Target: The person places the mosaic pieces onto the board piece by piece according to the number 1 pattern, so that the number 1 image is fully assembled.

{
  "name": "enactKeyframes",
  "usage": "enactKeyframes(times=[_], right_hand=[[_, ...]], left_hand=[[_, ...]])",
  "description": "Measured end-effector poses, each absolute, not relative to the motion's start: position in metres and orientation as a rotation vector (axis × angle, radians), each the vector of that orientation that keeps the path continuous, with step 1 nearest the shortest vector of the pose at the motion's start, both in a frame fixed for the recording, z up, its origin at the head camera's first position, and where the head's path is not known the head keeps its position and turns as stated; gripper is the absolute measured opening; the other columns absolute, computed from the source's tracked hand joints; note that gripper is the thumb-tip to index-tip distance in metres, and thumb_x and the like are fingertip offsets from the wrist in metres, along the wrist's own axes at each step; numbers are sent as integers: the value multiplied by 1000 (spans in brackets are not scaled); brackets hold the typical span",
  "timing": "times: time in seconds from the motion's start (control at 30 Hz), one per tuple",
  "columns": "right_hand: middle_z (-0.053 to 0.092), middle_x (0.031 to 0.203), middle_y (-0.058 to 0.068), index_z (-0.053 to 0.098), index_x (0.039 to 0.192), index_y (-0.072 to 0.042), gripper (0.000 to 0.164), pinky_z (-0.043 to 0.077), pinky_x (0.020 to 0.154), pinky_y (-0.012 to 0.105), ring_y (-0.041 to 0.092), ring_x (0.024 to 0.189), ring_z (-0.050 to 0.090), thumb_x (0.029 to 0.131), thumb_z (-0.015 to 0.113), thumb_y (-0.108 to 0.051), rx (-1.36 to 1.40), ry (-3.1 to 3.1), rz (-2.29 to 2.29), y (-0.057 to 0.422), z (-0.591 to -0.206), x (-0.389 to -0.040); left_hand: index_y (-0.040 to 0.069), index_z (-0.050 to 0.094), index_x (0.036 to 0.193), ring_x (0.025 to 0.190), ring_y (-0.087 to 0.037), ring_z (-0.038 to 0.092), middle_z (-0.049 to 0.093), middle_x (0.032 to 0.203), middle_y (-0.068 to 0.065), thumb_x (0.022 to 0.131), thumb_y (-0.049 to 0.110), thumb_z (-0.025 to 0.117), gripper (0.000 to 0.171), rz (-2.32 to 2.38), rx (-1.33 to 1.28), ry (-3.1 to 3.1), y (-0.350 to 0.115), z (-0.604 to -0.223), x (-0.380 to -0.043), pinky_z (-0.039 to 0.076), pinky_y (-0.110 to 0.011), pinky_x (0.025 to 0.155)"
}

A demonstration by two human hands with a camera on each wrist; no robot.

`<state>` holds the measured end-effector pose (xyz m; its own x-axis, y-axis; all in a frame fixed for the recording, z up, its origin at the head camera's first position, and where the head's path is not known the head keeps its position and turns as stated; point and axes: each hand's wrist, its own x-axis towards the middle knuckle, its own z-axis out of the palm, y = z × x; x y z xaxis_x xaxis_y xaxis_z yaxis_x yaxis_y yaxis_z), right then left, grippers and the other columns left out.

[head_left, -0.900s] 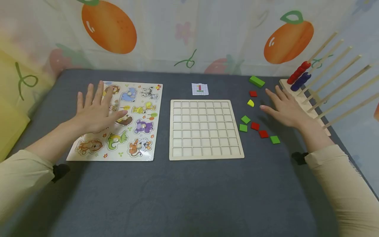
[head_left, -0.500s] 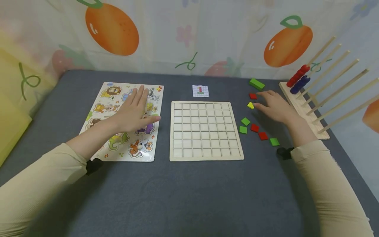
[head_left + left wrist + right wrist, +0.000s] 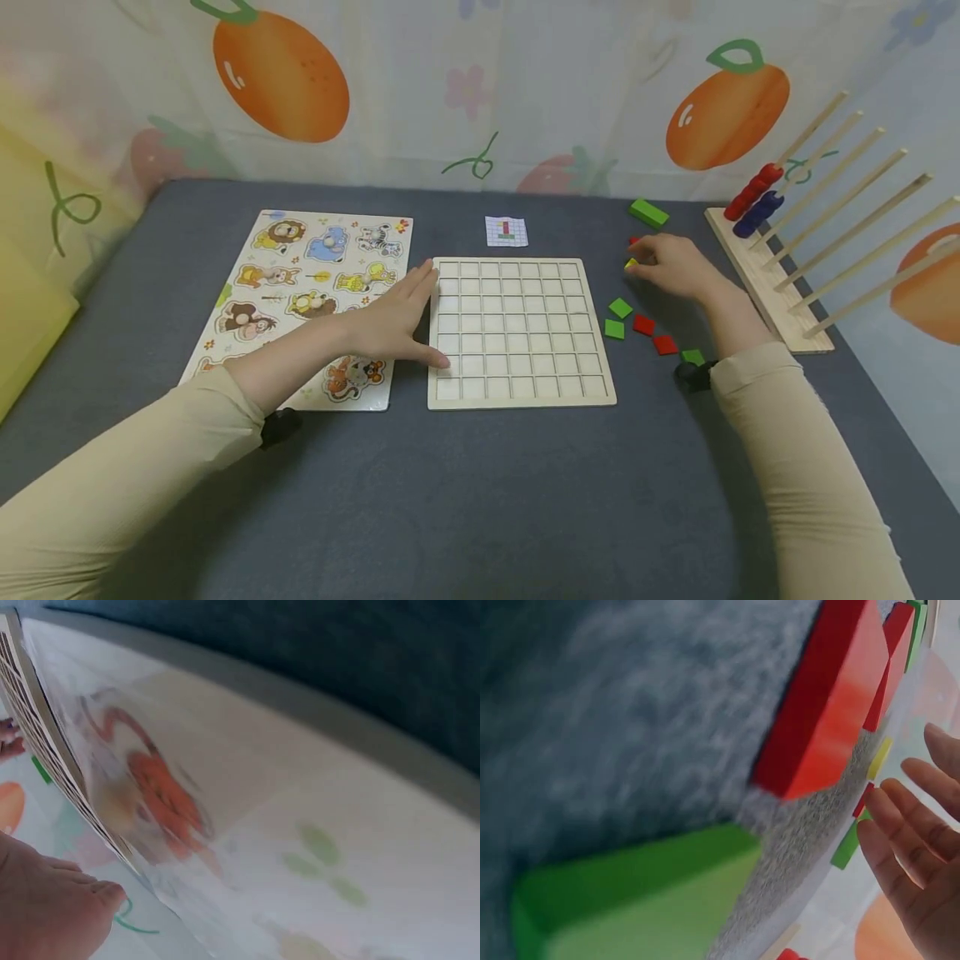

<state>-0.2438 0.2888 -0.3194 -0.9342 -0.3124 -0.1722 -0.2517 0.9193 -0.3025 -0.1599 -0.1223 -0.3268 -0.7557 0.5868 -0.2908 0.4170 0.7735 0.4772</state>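
My left hand point(image 3: 393, 321) lies at the left edge of the wooden grid board point(image 3: 522, 260), its fingers straight and thumb over the lower left squares. My right hand point(image 3: 672, 265) reaches over the small pieces to the board's right. Its fingertips overlap a red block point(image 3: 634, 240) and a yellow piece point(image 3: 631, 262) in the head view. From the right wrist, the fingers point(image 3: 907, 817) show spread and a little bent, with nothing between them. Nearer me lie several red point(image 3: 643, 324) and green blocks point(image 3: 614, 329); one green block point(image 3: 692, 357) is partly hidden by the wrist.
An animal knob puzzle point(image 3: 251, 223) lies left of the board, under my left forearm. A small pattern card point(image 3: 506, 232) sits behind the board. A long green block point(image 3: 648, 213) is at the back right, near a wooden bead stand point(image 3: 787, 317) with upright rods.
My left hand has moved right, off the animal puzzle to the grid board's left edge. My right hand has moved left over the red and yellow pieces, its fingers bending more.
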Motion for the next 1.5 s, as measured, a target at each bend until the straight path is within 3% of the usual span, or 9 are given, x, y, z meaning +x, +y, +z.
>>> enactKeyframes(times=[0.27,1.03,1.5], right_hand=[[63,121,29,59,128,6,43,44,98,57,42,112,58,96,62,-22,-398,2843,-398,285,-321,-246],[64,116,31,59,122,10,39,47,97,54,41,109,59,92,65,-14,-334,2872,-293,279,-324,-252],[66,113,31,61,120,11,36,49,93,52,42,106,61,91,66,-9,-365,2879,-280,280,-323,-253]], left_hand=[[-11,0,154,153,-47,-10,-12,162,-33,71,45,86,132,518,847,2453,-110,-327,-148,5,-56,125],[-15,-3,152,153,-46,-12,-17,161,-32,72,44,85,133,472,785,2418,-109,-328,-147,2,-54,126],[2,6,159,152,-45,-18,-18,163,-29,70,38,86,125,476,789,2407,-105,-330,-149,5,-59,124]])
